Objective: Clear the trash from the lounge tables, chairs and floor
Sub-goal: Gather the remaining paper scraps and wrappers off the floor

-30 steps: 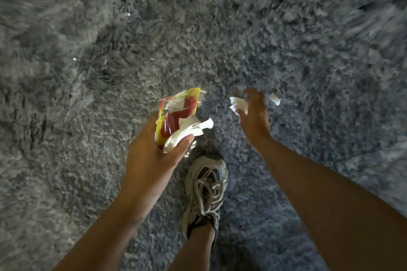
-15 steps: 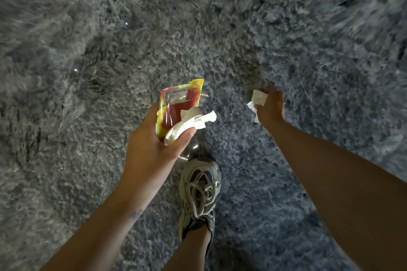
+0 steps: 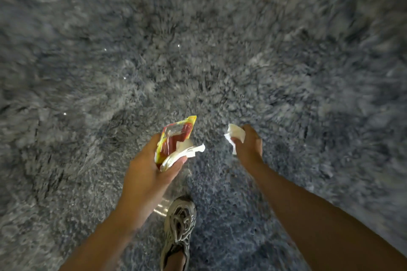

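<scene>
**Trash status check**

Left hand [image 3: 149, 174] gripped a crinkly red-and-yellow plastic snack wrapper [image 3: 176, 136] plus white paper scraps [image 3: 186, 153], mid-frame. Right hand [image 3: 250, 145] beside it pinched a crumpled white tissue [image 3: 236, 134]. Shaggy grey rug [image 3: 198, 61] all around, beige sneaker [image 3: 179, 222] bottom centre.

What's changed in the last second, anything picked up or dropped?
The right hand has closed on the white paper scrap and lifted it off the carpet; nothing was dropped. The left hand still holds the red-and-yellow wrapper with folded white paper, unchanged.
</scene>
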Demonstrator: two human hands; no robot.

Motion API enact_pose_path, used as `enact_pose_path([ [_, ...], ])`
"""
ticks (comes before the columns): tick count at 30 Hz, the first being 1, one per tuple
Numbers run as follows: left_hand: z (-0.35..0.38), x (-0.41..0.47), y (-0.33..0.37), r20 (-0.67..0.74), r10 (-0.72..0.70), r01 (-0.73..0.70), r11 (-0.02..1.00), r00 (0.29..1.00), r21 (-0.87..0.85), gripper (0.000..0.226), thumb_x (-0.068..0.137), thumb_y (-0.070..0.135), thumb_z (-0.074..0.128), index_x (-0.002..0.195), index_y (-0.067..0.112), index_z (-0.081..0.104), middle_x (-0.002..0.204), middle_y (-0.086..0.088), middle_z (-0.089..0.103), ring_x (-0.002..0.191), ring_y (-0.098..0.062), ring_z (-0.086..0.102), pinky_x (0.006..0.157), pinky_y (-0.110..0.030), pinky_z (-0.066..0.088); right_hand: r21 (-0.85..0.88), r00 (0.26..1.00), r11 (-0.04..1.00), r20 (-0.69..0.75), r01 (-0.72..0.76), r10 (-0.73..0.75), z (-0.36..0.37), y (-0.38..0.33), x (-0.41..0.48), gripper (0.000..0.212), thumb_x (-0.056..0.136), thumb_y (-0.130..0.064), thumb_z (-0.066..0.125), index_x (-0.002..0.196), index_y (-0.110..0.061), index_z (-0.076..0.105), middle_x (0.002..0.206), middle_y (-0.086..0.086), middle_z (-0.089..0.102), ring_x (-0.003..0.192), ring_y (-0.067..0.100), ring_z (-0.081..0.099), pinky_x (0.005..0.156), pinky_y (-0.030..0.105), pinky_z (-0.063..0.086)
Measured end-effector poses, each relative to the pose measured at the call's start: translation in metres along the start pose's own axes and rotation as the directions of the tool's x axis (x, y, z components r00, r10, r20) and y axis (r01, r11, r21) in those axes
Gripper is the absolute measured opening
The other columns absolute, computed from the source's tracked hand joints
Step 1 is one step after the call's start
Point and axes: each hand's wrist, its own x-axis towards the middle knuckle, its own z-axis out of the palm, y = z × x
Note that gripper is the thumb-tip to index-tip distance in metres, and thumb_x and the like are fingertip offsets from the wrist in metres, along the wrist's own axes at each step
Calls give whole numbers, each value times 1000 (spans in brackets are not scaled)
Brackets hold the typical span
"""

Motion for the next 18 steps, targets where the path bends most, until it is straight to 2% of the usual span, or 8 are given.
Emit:
enact_pose_path([
  [2, -19, 3, 46, -11, 28, -29, 999, 1000, -22, 28, 77, 59, 64, 102, 54, 53, 87, 25, 67, 75, 2, 64, 57, -12, 46, 32, 998, 999, -50, 36, -34, -46, -46, -8, 22, 83, -9, 65, 102, -1, 56, 98, 14, 60, 88, 28, 55, 67, 28, 37],
  [5, -44, 14, 124, -26, 77, -80, 991, 997, -106, 34, 76, 48, 64, 108, 51, 54, 88, 22, 69, 77, 3, 64, 59, -8, 45, 59, 983, 992, -153, 113, -103, -126, -122, -17, 22, 83, -10, 67, 101, -3, 57, 93, 13, 60, 83, 27, 56, 64, 27, 36],
  [9, -73, 40, 243, -22, 215, -216, 971, 976, -105, 38, 77, 49, 69, 111, 37, 58, 87, 17, 69, 78, -2, 64, 66, -26, 47, 53, 942, 982, -296, 180, -157, -243, -223, -35, 25, 84, -14, 66, 105, -6, 58, 89, 4, 54, 78, 21, 51, 61, 24, 32],
  [13, -98, 62, 369, -24, 370, -370, 923, 929, -106, 27, 80, 34, 70, 101, 44, 57, 86, 25, 67, 78, 5, 62, 60, -10, 41, 62, 872, 961, -440, 270, -217, -363, -305, -66, 17, 86, -15, 65, 99, -8, 58, 88, 6, 57, 74, 16, 48, 58, 22, 33],
  [16, -116, 68, 460, -20, 477, -477, 873, 878, -103, 30, 80, 30, 70, 100, 47, 55, 85, 25, 67, 81, 7, 61, 59, -8, 40, 78, 811, 944, -537, 321, -231, -448, -353, -98, 16, 85, -14, 65, 98, -6, 58, 91, 9, 61, 77, 19, 52, 61, 25, 33],
  [18, -126, 68, 520, -8, 533, -531, 842, 846, -99, 31, 80, 27, 71, 98, 46, 54, 79, 27, 65, 77, 9, 60, 57, -8, 40, 70, 757, 930, -605, 362, -249, -502, -379, -124, 14, 84, -13, 66, 95, -7, 59, 86, 6, 59, 78, 19, 54, 59, 22, 31],
])
